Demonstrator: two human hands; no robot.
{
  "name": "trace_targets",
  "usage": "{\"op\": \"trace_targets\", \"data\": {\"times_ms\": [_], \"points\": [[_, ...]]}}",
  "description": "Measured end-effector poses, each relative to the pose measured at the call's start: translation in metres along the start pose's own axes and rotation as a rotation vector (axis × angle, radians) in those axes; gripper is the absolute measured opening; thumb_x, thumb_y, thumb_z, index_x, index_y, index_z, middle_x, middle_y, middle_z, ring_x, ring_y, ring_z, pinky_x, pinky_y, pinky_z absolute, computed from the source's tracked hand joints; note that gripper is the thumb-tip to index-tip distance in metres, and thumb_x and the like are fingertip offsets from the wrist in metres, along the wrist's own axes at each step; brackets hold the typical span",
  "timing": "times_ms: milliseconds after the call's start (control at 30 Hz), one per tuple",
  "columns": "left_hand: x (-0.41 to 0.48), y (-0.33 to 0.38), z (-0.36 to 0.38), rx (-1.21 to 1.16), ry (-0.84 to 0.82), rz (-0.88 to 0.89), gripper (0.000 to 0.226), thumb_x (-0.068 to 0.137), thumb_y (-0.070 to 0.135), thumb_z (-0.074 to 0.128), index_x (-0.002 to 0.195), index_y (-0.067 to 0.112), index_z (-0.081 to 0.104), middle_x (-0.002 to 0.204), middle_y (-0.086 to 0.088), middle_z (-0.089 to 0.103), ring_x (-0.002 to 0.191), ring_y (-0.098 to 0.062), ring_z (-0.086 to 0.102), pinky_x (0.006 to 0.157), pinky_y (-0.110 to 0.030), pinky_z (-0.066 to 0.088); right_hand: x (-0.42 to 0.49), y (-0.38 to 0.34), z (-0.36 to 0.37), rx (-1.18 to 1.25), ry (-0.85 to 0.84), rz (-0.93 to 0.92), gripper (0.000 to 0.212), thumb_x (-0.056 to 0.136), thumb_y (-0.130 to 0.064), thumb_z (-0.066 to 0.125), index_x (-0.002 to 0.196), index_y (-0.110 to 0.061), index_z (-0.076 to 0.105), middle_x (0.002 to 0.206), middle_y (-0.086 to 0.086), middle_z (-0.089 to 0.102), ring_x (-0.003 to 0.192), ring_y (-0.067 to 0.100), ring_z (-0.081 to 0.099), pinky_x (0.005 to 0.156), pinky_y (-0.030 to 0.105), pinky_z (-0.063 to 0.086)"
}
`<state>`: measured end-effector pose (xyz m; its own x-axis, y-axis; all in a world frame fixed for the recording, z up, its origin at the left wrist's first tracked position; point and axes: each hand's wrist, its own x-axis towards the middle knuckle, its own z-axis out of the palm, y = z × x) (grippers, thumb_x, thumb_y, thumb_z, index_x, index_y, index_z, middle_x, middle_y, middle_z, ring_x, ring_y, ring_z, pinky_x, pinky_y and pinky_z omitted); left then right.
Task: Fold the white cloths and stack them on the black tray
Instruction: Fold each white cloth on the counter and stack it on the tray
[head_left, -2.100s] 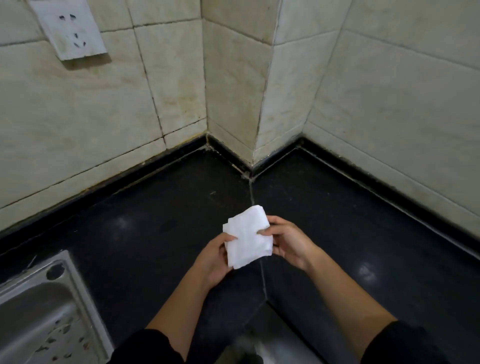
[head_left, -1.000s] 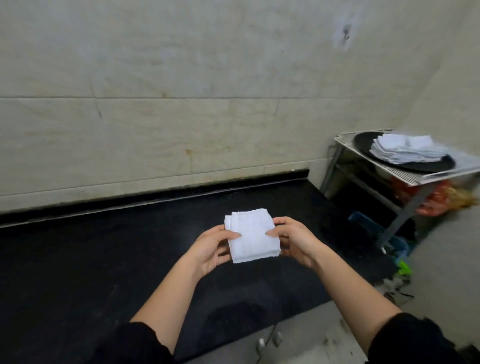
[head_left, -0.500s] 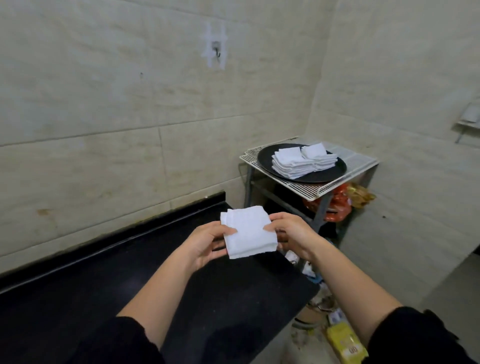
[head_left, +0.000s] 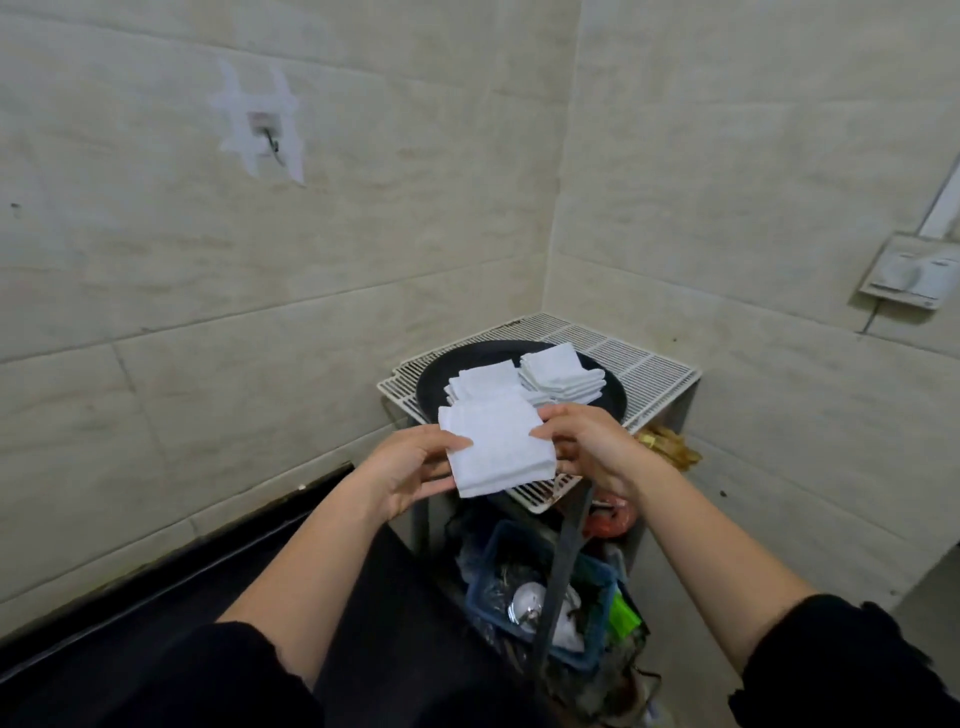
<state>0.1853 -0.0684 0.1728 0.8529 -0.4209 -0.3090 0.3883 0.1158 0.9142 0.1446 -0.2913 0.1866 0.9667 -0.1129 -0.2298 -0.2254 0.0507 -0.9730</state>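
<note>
A folded white cloth (head_left: 496, 447) is held in the air between both hands, just in front of the tray's near edge. My left hand (head_left: 410, 467) pinches its left edge and my right hand (head_left: 587, 447) pinches its right edge. Behind it, a round black tray (head_left: 431, 387) rests on a white wire rack (head_left: 644, 364). Two stacks of folded white cloths (head_left: 558, 376) lie on the tray, side by side; the held cloth hides part of the left stack.
The rack stands in the corner of two tiled walls. Under it sit a blue basket (head_left: 540, 592) of clutter and red and yellow bags (head_left: 670, 449). A black countertop (head_left: 249, 587) runs along the left wall. A wall box (head_left: 906, 273) is mounted at right.
The view has swung right from the countertop corner to the rack. Both hands, still holding the folded cloth, have come close to the tray, which now lies directly behind the cloth.
</note>
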Motion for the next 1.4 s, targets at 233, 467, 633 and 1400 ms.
{"op": "trace_targets", "data": {"times_ms": [233, 467, 633, 1400], "points": [[0.077, 0.039, 0.057, 0.002, 0.087, 0.045, 0.012, 0.084, 0.001, 0.066, 0.089, 0.012, 0.067, 0.076, -0.001, 0.073, 0.059, -0.011, 0.069, 0.052, -0.023, 0.056, 0.083, -0.039, -0.07, -0.027, -0.053, -0.018, 0.02, 0.079, -0.002, 0.068, 0.096, -0.014, 0.065, 0.073, 0.002, 0.065, 0.06, 0.014, 0.06, 0.055, 0.025, 0.054], [0.154, 0.067, 0.104, 0.05, 0.219, 0.092, 0.011, 0.083, 0.003, 0.069, 0.092, 0.009, 0.07, 0.086, -0.006, 0.073, 0.074, -0.017, 0.069, 0.057, -0.024, 0.057, 0.161, -0.074, -0.13, -0.071, -0.11, -0.029, 0.016, 0.08, 0.001, 0.067, 0.091, -0.011, 0.067, 0.067, 0.004, 0.065, 0.052, 0.013, 0.058, 0.048, 0.021, 0.049], [0.201, 0.07, 0.136, 0.077, 0.325, 0.097, 0.027, 0.085, 0.003, 0.069, 0.111, -0.002, 0.065, 0.104, -0.016, 0.07, 0.081, -0.024, 0.065, 0.065, -0.03, 0.06, 0.206, -0.08, -0.161, -0.071, -0.062, -0.014, 0.012, 0.081, 0.003, 0.065, 0.091, -0.004, 0.066, 0.076, 0.011, 0.061, 0.054, 0.018, 0.054, 0.045, 0.022, 0.045], [0.236, 0.05, 0.165, 0.975, 0.595, 0.007, 0.047, 0.084, 0.006, 0.061, 0.124, 0.003, 0.038, 0.112, -0.015, 0.058, 0.09, -0.025, 0.058, 0.072, -0.033, 0.051, 0.26, -0.049, -0.172, -0.637, -0.152, -0.11, 0.016, 0.072, -0.009, 0.079, 0.082, -0.013, 0.067, 0.075, 0.001, 0.066, 0.065, 0.014, 0.06, 0.05, 0.021, 0.043]]}}
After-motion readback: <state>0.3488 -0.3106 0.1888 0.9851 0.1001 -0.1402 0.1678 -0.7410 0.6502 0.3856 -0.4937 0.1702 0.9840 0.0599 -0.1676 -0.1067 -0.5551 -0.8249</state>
